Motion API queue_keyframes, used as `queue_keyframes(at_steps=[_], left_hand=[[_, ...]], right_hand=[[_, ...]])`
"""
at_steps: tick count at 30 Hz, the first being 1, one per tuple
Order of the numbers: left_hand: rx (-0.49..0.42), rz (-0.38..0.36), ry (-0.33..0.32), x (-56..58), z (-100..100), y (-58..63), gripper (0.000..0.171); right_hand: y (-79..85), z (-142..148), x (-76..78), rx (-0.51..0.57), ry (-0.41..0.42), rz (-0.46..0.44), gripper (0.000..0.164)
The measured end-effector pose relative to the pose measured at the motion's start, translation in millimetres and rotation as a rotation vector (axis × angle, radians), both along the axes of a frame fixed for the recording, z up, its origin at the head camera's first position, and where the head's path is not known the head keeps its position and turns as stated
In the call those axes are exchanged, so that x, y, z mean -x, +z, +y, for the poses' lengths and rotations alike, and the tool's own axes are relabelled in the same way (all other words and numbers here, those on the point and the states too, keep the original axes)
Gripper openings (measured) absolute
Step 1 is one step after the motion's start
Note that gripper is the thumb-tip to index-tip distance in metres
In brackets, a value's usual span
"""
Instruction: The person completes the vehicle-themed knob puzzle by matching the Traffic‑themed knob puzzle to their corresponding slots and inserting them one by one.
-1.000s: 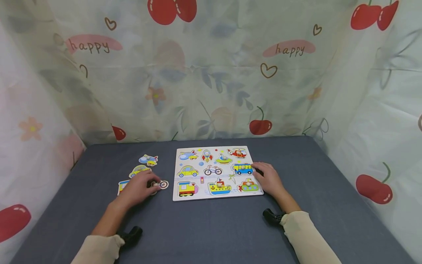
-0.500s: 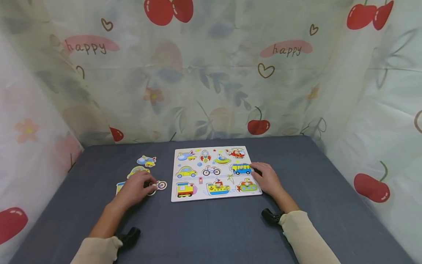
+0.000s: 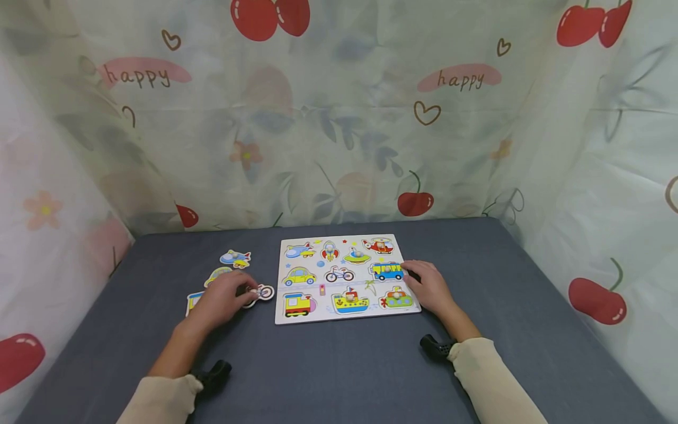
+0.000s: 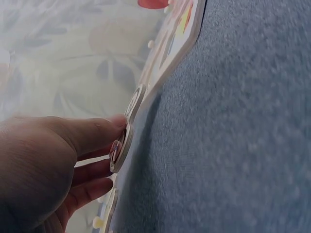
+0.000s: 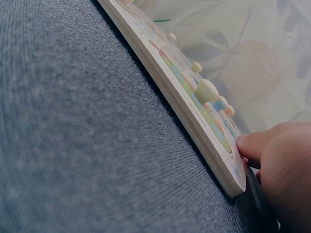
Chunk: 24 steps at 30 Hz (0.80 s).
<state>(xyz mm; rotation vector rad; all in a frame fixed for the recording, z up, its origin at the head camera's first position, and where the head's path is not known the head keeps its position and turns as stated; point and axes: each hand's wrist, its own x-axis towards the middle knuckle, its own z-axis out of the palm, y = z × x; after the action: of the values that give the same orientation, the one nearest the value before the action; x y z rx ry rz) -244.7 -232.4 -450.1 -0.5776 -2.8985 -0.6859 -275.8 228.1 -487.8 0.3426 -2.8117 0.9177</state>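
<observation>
My left hand (image 3: 226,297) pinches a bicycle puzzle piece (image 3: 265,292) left of the puzzle board (image 3: 349,317). In the left wrist view this bicycle piece (image 4: 127,141) is just above the cloth, thumb on its near side. My right hand (image 3: 431,288) holds the board's right edge by the bus; in the right wrist view the thumb (image 5: 249,144) touches the board's rim and the other fingers are mostly hidden. Knobbed pieces such as the helicopter (image 3: 379,246) and ship (image 3: 351,301) sit in the board.
An airplane piece (image 3: 235,258) lies farther back on the left. A car piece (image 3: 216,275) and a partly covered train-like piece (image 3: 193,302) lie by my left hand. Dark grey cloth (image 3: 328,371) covers the table; a patterned curtain (image 3: 339,147) stands behind.
The left hand has moved slightly right with the bicycle piece, bringing it closer to the board's left edge. The right hand and board stay put.
</observation>
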Motion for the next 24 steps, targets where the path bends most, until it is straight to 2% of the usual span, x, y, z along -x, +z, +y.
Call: queue_keyframes(at_steps=[8, 16, 24], left_hand=[[-0.020, -0.017, 0.018, 1.8, 12.3, 2.2, 0.012], [-0.069, 0.003, -0.010, 5.7, 28.6, 2.1, 0.012], [-0.104, -0.043, -0.015, 9.6, 47.6, 4.0, 0.013]], right_hand=[[-0.5, -0.5, -1.2, 0.017, -0.001, 0.005, 0.038], [0.8, -0.9, -1.7, 0.018, 0.002, 0.003, 0.038], [2.3, -1.0, -2.6, 0.025, 0.005, 0.002, 0.037]])
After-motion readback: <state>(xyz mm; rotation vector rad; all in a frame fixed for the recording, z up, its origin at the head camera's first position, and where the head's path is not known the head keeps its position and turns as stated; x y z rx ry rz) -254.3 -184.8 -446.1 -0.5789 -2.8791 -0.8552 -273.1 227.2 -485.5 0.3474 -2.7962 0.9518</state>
